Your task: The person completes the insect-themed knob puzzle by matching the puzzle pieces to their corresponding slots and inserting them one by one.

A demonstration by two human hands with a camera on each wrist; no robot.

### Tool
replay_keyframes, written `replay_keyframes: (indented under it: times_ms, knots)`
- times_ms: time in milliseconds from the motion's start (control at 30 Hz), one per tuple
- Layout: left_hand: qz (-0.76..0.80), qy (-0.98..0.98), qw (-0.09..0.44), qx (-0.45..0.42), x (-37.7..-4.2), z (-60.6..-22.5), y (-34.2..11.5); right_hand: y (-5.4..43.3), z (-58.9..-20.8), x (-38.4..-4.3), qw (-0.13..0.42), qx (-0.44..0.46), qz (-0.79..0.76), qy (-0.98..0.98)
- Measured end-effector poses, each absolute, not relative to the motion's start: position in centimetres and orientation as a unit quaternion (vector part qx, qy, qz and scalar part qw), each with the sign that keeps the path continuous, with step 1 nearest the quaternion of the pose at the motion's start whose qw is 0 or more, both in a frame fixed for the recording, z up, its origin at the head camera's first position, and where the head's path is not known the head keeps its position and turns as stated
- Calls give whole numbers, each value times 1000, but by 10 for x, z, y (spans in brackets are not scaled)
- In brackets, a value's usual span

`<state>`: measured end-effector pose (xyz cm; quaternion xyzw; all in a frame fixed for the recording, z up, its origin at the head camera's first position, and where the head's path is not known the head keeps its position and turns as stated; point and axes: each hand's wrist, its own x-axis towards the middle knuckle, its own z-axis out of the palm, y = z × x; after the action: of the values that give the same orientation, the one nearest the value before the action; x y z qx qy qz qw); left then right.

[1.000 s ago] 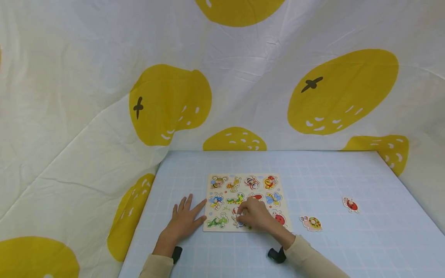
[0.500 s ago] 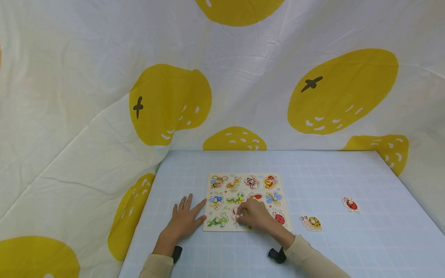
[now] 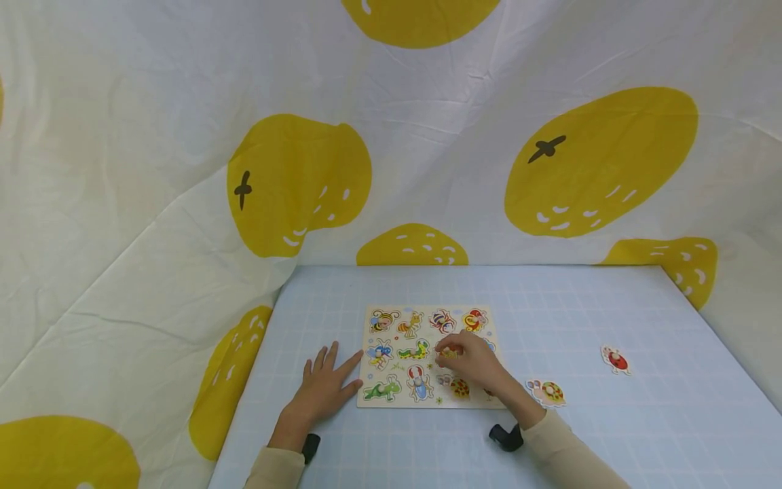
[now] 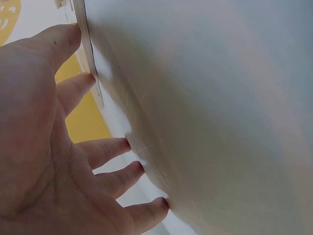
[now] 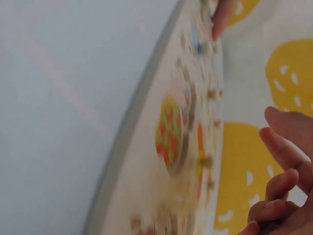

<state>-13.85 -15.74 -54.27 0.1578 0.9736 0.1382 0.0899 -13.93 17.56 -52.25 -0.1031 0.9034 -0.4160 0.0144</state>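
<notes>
My left hand (image 3: 326, 386) lies with fingers spread beside a wooden insect puzzle board (image 3: 360, 401). In the left wrist view its thumb and index fingertips touch the board's edge (image 4: 87, 54); the other fingertips rest on the table. Above the board's right half hovers my right hand (image 3: 473, 360), its fingers loosely bent and holding nothing in the right wrist view. A blue and red beetle piece (image 3: 419, 384) sits in the bottom row, left of a printed snail picture (image 3: 457, 387). The right hand and forearm hide several pictures at the board's right side.
A loose snail piece (image 3: 548, 392) lies on the table just right of the board, close to my right forearm. Farther right is a loose ladybug piece (image 3: 616, 360). Behind the table (image 3: 586, 305) hangs a white cloth (image 3: 427, 163) with yellow fruit prints.
My right hand has let go of the beetle piece and moved up and to the right. The beetle and the snail picture are now uncovered. My left hand stays still.
</notes>
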Motion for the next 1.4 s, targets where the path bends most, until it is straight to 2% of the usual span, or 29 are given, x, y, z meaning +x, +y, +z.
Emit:
replay_keyframes:
  times_ms: [233,700,933,1400]
  knots:
    - [139,973,94,156,-139,-543,-157,217,-516,-141,-25,-48,-422,905]
    - [133,974,95,159,-138,-543,-157,288,-519,-118,-41,19,-399,916]
    - [136,973,102,156,-139,-542,-157,324,-525,-101,-11,19,-418,908]
    - [132,973,92,163,-138,-543,-157,373,-540,-85,101,-37,-482,869]
